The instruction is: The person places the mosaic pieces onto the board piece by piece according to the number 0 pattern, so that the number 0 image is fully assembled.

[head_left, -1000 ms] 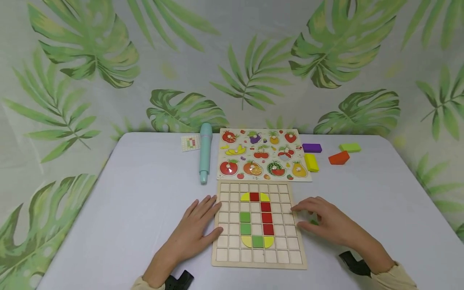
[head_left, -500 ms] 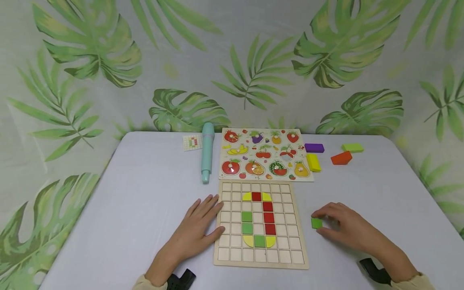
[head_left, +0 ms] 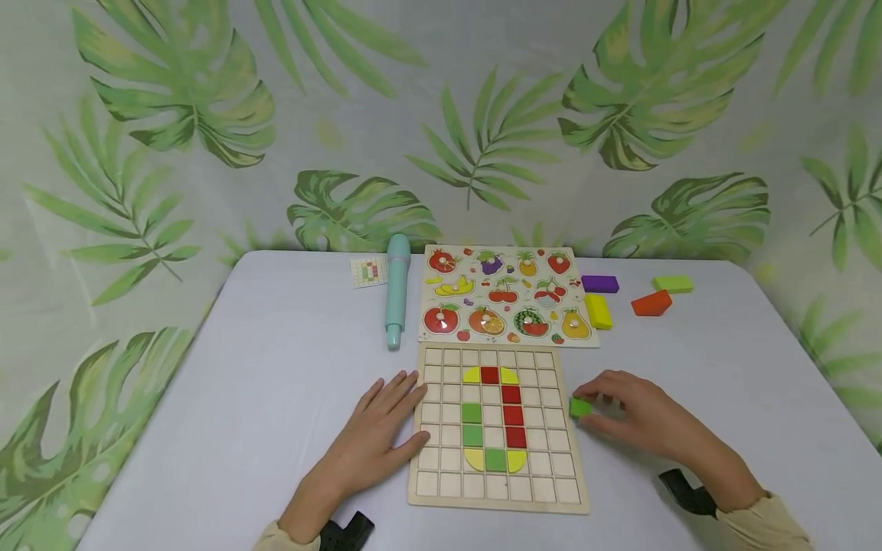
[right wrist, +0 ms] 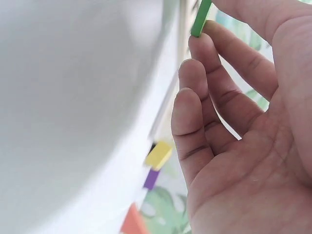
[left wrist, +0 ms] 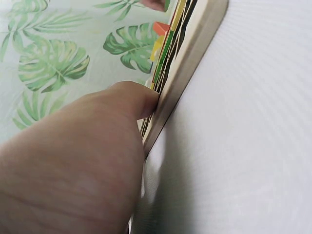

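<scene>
A wooden grid board point(head_left: 441, 484) lies at the front of the table, with red squares, green squares and yellow quarter-round tiles set in some cells as a loop. In the loop's left side, the cell above the upper green square is bare. My left hand point(head_left: 377, 428) rests at the board's left edge, fingers straight, fingertips and thumb on the rim. Just off the right edge, my right hand point(head_left: 637, 413) pinches a green square tile point(head_left: 580, 407) between thumb and fingers. The right wrist view shows this green tile point(right wrist: 201, 18) at the fingertips.
Behind the grid lies a fruit puzzle board point(head_left: 508, 298). Left of it are a mint-green pen-shaped tube point(head_left: 396, 295) and a small pattern card point(head_left: 367, 272). To the right lie purple point(head_left: 600, 284), yellow point(head_left: 599, 312), orange point(head_left: 651, 304) and lime point(head_left: 673, 285) blocks.
My right hand first moved right, away from the board, with the green tile coming into view, then came back left with it toward the board's edge. The left hand stays in place.
</scene>
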`<state>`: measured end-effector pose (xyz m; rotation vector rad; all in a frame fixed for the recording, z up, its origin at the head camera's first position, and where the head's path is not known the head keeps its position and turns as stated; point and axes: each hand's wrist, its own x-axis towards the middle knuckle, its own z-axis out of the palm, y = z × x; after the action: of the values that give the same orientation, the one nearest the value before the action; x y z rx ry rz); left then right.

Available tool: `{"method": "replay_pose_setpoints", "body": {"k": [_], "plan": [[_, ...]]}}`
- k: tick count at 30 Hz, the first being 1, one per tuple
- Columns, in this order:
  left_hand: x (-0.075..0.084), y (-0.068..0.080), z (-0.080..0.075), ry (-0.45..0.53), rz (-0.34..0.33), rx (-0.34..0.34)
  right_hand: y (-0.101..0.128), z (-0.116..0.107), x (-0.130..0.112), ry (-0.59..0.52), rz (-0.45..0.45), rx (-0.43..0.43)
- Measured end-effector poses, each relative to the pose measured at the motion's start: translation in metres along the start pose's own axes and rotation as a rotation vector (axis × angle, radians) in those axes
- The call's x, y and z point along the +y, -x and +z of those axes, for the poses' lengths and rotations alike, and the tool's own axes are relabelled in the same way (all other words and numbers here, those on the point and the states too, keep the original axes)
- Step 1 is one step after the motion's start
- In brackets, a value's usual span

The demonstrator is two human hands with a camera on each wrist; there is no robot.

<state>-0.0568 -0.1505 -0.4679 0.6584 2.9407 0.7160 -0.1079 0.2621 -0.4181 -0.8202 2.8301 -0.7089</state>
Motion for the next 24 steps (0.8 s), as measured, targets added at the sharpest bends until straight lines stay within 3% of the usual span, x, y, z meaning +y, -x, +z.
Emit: {"method": "replay_pose_setpoints", "body": {"k": [16, 24], "plan": [[0.0, 0.002, -0.001, 0.011, 0.007, 0.02, -0.075, 0.024, -0.059, -0.139, -0.07, -0.069], [0.0, 0.001, 0.002, 0.006, 0.01, 0.025, -0.094, 0.045, -0.084, -0.074, -0.069, -0.092]]}}
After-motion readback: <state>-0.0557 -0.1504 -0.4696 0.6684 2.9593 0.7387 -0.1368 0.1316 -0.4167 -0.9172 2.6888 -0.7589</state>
